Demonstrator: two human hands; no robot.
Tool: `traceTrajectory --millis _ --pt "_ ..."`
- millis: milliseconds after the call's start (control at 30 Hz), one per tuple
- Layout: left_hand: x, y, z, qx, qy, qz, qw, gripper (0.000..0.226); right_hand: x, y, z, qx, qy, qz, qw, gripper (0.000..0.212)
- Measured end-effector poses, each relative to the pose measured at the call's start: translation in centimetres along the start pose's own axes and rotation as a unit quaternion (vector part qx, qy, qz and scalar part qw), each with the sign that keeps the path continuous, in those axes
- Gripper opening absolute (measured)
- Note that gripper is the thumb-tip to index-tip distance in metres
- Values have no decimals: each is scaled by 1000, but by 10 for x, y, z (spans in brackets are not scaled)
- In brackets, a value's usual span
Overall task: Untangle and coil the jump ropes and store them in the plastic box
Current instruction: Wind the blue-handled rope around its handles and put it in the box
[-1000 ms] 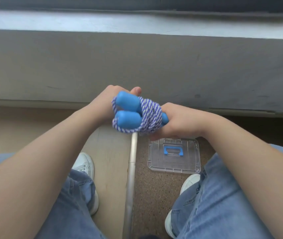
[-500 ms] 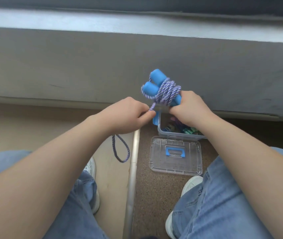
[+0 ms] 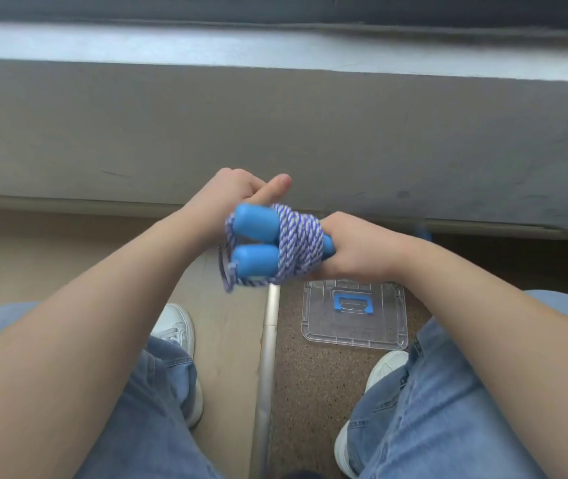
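Observation:
A jump rope [image 3: 298,242] with blue-and-white striped cord is wound tightly around its two blue foam handles [image 3: 255,242], which lie side by side and point left. My right hand [image 3: 362,248] grips the handles' right ends. My left hand [image 3: 237,193] sits just behind the bundle with fingers curled on the loose end of the cord, thumb up. A short loop of cord [image 3: 227,274] hangs at the bundle's left. The plastic box is hidden behind my hands; only its clear lid [image 3: 355,314] with a blue handle lies on the floor below.
I sit with both knees in jeans at the bottom, white shoes [image 3: 175,328] on the floor. A metal floor strip [image 3: 268,357] runs between tan flooring and speckled carpet. A grey low wall [image 3: 275,133] rises straight ahead.
The bundle came down from in front of the wall to above the lid, hiding the box. The hanging loop of cord has been wound in, and my left hand moved behind the handles.

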State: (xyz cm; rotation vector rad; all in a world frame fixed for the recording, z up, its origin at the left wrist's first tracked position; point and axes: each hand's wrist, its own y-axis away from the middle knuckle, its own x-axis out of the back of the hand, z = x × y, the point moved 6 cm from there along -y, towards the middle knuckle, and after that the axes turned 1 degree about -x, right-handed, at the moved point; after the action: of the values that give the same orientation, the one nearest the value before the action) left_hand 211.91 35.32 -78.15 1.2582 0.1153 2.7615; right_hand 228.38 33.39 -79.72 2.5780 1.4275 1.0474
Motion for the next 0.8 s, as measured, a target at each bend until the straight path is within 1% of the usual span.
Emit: traceTrajectory --millis 33,67,100,133,167,200,233,267,300,367,433,500,567,633,700,800 --pt "-6 1 -9 55 74 -5 996 48 3 0 -1 7 -44 34 998 13" --pt "-8 6 -8 82 115 -10 990 32 7 0 -2 9 -78 76 994 12" --pt "-8 8 -1 51 96 15 994 35 13 -1 1 3 -108 121 987 12" --pt "-13 7 4 -11 34 29 999 31 19 -2 7 -13 -137 164 977 14" --pt "-19 6 5 -46 -7 26 999 20 25 -3 14 -37 -170 204 963 16" --pt "-26 4 4 -44 -58 2 997 28 32 -3 22 -63 -197 245 947 17" --pt "-32 6 9 -29 -76 -29 996 33 39 -4 31 -87 -204 280 934 16" --pt "-40 8 11 -38 -97 -52 993 34 44 -5 39 -109 -180 304 929 14" --pt "-46 8 8 -41 -108 -68 991 34 46 -6 44 -132 -131 310 932 11" --pt "-54 14 14 -95 -173 -81 977 36 43 -7 51 -184 -14 292 938 12" --pt "-54 18 16 -141 -243 -96 955 38 37 -7 58 -231 70 269 933 14" --pt "-53 18 23 -200 -303 -81 928 42 33 -7 62 -260 145 235 925 14" --pt "-50 20 35 -244 -344 -48 905 45 26 -10 63 -246 204 167 933 15" --pt "-39 16 37 -255 -370 -10 893 49 16 -14 58 -212 239 111 941 14" --pt "-25 7 29 -238 -374 9 896 55 7 -17 50 -182 253 76 947 12" --pt "-13 0 14 -187 -329 19 925 71 -3 -19 39 -130 266 31 955 15"
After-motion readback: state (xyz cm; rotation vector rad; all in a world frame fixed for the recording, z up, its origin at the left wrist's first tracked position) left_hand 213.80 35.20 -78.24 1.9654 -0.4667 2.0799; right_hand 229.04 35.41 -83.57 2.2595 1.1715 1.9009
